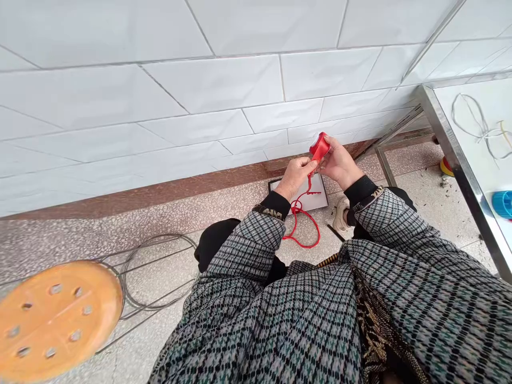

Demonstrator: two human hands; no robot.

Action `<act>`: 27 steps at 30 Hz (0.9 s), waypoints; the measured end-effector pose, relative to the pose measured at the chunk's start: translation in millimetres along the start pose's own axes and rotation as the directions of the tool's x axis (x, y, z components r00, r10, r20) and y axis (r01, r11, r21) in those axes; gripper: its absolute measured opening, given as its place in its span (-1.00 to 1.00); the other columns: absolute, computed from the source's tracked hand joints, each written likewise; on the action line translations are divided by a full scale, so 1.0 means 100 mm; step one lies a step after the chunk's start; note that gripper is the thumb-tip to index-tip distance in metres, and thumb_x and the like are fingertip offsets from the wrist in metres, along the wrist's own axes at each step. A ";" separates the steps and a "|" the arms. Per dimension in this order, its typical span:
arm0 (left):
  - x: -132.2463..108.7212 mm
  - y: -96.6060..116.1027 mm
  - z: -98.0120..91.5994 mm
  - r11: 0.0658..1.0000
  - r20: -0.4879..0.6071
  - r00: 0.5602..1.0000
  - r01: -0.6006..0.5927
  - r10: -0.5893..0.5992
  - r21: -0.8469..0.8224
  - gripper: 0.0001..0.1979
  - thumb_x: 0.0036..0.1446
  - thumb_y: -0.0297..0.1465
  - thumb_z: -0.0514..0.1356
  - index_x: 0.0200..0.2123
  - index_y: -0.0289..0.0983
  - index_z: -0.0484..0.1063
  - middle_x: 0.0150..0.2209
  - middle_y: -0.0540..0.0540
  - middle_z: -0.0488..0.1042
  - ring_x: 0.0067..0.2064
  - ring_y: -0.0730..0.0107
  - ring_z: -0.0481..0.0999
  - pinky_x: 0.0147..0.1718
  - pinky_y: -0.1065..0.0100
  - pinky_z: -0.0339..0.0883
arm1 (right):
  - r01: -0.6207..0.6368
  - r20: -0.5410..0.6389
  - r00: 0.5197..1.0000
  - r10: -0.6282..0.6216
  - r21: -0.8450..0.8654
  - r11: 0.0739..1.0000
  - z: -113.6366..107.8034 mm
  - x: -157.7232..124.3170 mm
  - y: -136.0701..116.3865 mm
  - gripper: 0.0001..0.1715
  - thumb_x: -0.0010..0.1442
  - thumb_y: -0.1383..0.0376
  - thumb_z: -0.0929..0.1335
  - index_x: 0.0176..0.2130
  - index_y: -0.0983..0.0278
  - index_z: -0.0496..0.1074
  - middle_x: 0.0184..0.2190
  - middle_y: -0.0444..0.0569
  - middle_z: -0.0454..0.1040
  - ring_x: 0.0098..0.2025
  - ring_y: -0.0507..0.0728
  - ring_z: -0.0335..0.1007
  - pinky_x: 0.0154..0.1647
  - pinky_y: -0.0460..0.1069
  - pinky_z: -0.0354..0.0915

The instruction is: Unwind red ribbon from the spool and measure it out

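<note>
1. A glossy red roll with a whitish face (320,144) is sitting between the two hands, above the speckled floor (132,346) and close to the white tiled wall (216,80).
2. The right hand (340,164) is gripping the roll, its fingers closing around the side.
3. The left hand (296,175) is pinching the flat red strip (319,156) that is running down from the roll, thumb and fingers pressed together.
4. A thin red cord (307,244) is hanging below the hands and looping; whether the loop is touching the floor, I cannot tell.
5. Behind the cord, a white rectangular panel with a dark rim (319,201) is lying near the floor's wall edge, partly hidden by the left hand.
6. To the right, a metal-framed table (452,144) is standing near the wall. Thin white and grey wire (484,128) is lying near its tabletop's back left corner, and a blue round plastic container (502,204) is standing beside its left edge.
7. To the left, an orange round disc with holes (52,325) is showing, with grey wire rings (134,301) beside its right edge.
</note>
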State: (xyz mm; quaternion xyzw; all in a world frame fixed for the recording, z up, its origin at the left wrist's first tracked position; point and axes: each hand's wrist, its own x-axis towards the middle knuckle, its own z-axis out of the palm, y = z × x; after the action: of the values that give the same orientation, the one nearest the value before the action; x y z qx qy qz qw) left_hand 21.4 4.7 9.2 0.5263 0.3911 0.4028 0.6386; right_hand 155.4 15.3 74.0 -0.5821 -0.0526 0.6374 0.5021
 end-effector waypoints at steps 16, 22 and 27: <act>-0.07 0.16 -0.15 0.964 0.047 0.998 -0.043 0.032 0.262 -0.65 0.14 -0.20 0.27 -0.56 -0.27 0.32 -0.49 0.03 0.32 -0.46 0.50 0.20 -0.42 0.36 0.07 | -0.183 0.078 0.978 0.191 -0.106 0.977 -0.01 -0.22 -0.13 -0.81 0.33 0.15 0.36 -0.29 0.18 0.35 -0.56 -0.28 0.38 -0.57 0.01 0.12 -0.35 0.04 0.25; -0.08 0.06 -0.25 0.916 -0.125 0.984 -0.068 0.127 0.395 -0.84 0.10 -0.36 0.36 -0.36 -0.26 0.43 -0.48 0.07 0.34 -0.40 0.44 0.29 -0.32 0.35 0.20 | -0.186 0.163 0.961 0.222 -0.210 0.960 -0.09 -0.22 -0.16 -0.80 0.30 0.11 0.41 -0.21 0.16 0.39 -0.52 -0.27 0.46 -0.57 0.02 0.16 -0.31 0.05 0.28; -0.04 -0.09 -0.33 0.910 -0.068 0.969 -0.199 0.239 0.364 -0.17 0.15 -0.41 0.41 0.43 -0.07 0.22 -0.09 -0.08 0.58 -0.26 0.36 0.51 -0.15 0.25 0.49 | -0.215 0.176 0.949 0.261 -0.243 0.946 -0.12 -0.30 -0.21 -0.80 0.30 0.12 0.43 -0.15 0.14 0.42 -0.49 -0.23 0.48 -0.56 0.03 0.19 -0.29 0.06 0.33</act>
State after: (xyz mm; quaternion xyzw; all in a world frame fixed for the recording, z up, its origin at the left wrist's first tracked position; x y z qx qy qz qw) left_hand -9.8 11.5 -4.4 0.6500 0.4307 0.4236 0.4610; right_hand 171.6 -1.6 105.2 -0.5671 -0.1038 0.7406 0.3452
